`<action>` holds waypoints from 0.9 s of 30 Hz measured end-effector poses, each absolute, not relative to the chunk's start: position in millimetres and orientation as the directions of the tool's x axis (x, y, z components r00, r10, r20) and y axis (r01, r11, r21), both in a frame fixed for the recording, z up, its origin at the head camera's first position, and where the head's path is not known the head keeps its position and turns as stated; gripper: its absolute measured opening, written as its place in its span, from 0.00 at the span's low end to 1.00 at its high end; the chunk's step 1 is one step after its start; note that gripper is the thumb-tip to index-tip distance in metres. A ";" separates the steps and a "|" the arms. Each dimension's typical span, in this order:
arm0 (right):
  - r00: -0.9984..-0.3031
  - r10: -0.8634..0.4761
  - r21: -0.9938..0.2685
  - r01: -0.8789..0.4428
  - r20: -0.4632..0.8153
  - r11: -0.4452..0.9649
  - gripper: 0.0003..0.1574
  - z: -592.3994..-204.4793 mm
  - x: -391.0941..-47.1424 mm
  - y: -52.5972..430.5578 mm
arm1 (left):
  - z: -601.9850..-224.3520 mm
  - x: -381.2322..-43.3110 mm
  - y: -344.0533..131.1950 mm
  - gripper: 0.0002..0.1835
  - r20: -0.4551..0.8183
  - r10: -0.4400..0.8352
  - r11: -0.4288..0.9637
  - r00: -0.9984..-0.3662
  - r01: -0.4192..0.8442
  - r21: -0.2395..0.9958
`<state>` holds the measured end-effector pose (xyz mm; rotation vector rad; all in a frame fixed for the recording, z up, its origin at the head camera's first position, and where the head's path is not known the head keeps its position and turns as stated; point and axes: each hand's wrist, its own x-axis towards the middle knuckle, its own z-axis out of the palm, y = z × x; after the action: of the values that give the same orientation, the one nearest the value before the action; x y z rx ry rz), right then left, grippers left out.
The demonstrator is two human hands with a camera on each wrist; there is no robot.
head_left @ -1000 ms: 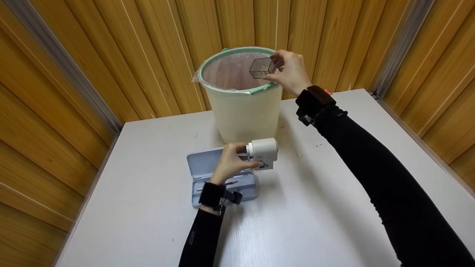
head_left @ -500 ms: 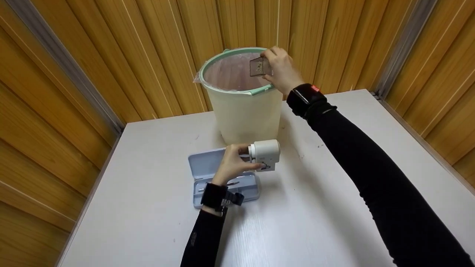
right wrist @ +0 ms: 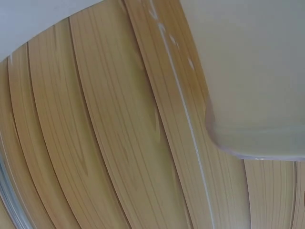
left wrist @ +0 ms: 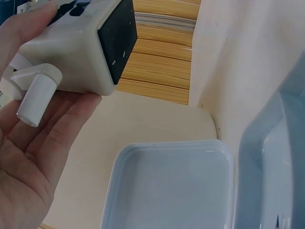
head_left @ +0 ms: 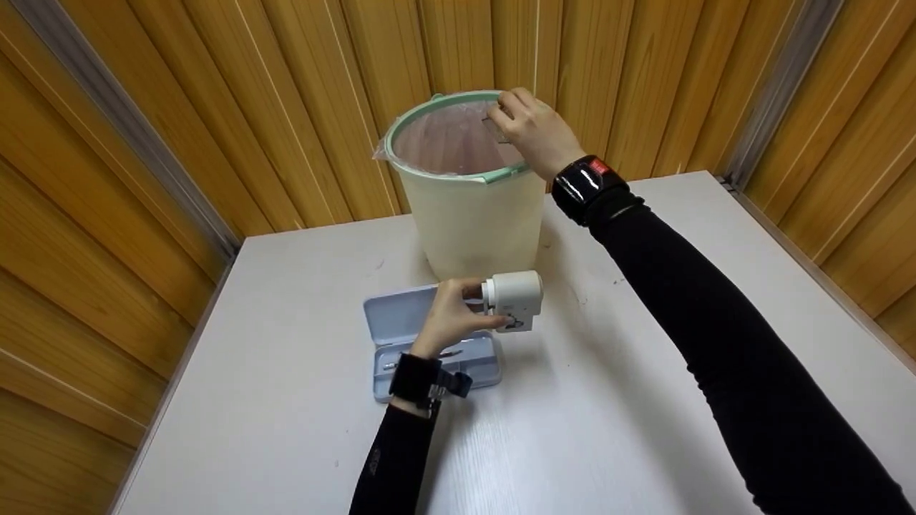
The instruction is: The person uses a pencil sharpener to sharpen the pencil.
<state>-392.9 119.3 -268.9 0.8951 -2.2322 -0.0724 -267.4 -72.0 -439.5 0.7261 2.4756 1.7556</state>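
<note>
My left hand grips a white crank pencil sharpener turned on its side, low above the table. In the left wrist view the sharpener's white crank points towards the palm, and its dark base faces away. My right hand is over the right side of the bin's mouth, pinching a clear shavings drawer that is tipped and mostly hidden behind the fingers. The bin is cream with a green rim and a clear liner. The right wrist view shows only the bin's side and the wall.
An open light-blue pencil case lies on the white table under the left hand, with a pencil in it. Wood-patterned walls stand behind and on both sides. A few dark specks lie right of the bin.
My right hand has moved slightly left and rolled over, tipping the drawer from showing its shavings to being mostly hidden by the hand. The left hand and sharpener have hardly moved.
</note>
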 end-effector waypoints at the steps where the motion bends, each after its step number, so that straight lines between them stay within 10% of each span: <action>1: -0.490 -0.632 0.321 -0.576 0.600 0.751 0.19 -269.1 -393.3 119.5 | -439.6 -267.2 -72.0 0.24 0.244 0.380 0.262 -0.892 0.357 0.897; 27: -0.297 -0.819 0.555 -0.618 0.491 0.557 0.24 -265.5 -395.0 121.6 | -410.4 -245.8 -66.8 0.23 0.250 0.389 0.251 -0.887 0.363 0.897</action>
<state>-395.0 121.6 -265.5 1.1530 -2.0255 -0.3330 -245.8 -66.8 -410.4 0.7412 2.4665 1.7588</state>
